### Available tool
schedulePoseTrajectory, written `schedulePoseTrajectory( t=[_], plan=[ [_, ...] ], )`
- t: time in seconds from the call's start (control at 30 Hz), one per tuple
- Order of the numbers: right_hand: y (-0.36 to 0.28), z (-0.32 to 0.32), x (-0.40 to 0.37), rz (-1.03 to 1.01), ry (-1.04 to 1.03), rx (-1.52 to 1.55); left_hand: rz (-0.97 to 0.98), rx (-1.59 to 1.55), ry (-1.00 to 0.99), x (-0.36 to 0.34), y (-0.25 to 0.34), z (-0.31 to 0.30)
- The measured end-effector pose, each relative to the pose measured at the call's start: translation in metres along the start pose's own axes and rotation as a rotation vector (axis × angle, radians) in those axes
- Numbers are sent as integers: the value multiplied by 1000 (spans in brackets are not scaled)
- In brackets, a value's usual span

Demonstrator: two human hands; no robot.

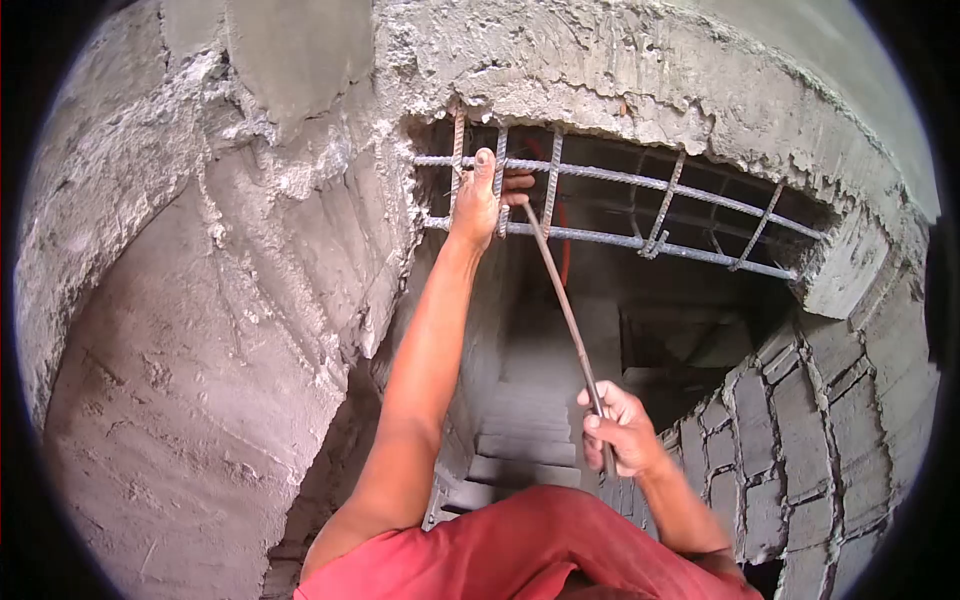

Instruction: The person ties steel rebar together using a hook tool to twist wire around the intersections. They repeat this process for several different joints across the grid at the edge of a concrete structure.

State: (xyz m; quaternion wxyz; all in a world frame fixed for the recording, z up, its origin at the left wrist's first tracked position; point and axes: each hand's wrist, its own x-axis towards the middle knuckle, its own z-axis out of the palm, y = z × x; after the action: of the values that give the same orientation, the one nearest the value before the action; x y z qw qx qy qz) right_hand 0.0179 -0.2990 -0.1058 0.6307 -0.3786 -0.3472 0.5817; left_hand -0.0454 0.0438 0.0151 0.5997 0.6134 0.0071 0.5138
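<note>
My left hand (476,205) is raised to the rebar cage (600,175) at its left end. Its thumb points up in front, and its fingers pass behind an upright steel tie, closed around it. My right hand (622,432) grips the lower part of a thin metal rod (565,305). The rod slants up and left, its upper end beside the fingertips of my left hand. Whether those fingertips touch the rod is unclear.
Rough concrete (600,60) frames the opening above the cage. A plastered wall (200,350) stands at the left, brickwork (800,440) at the lower right. Steps (525,450) lie below. A red hose or cable (565,250) hangs behind the bars.
</note>
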Motion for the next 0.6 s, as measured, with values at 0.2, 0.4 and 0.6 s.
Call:
schedulePoseTrajectory(
  t=[0.2, 0.4, 0.6],
  plan=[
    [30, -8, 5, -524, 311, -453, -4, 8, 37, 0, -6, -2],
    [-17, -11, 29, -577, 399, -754, 47, 24, 35, -2, -7, -1],
    [-46, -18, 52, -538, 322, -835, 58, 66, 89, -4, -7, 4]
  ],
)
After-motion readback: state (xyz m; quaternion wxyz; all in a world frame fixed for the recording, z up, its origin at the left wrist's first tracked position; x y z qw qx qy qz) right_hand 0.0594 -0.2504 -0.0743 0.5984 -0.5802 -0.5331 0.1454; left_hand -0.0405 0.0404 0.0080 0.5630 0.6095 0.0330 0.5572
